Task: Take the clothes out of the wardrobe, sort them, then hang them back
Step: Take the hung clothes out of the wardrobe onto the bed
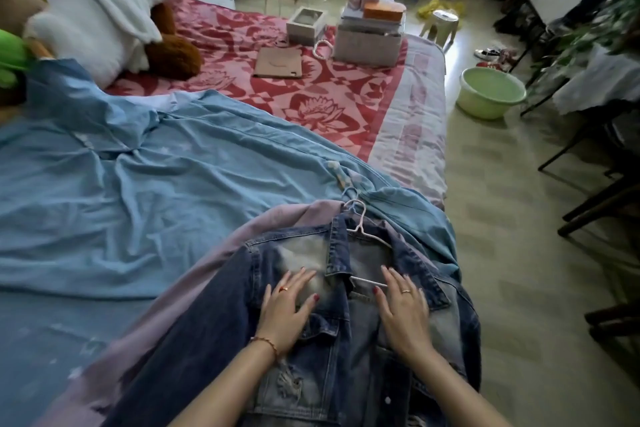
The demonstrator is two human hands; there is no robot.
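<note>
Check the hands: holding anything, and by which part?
Nothing is held. Left hand and right hand lie flat, fingers straight, on the chest of the denim jacket on its hanger.

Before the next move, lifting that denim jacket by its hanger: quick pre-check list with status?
1. Hanger inside the jacket: the white wire hanger sits in the collar of the blue distressed denim jacket, hook exposed. Ok.
2. Hands free: left hand and right hand lie flat on the denim, holding nothing. Ok.
3. Hook clear: a second, pale blue hook lies right behind it; tangling cannot be told.
4. Front buttoned: cannot tell.
5. Jacket separate from the lilac garment underneath: overlapping, cannot tell.
6. Hand on the hook: neither. Not ok.
</note>
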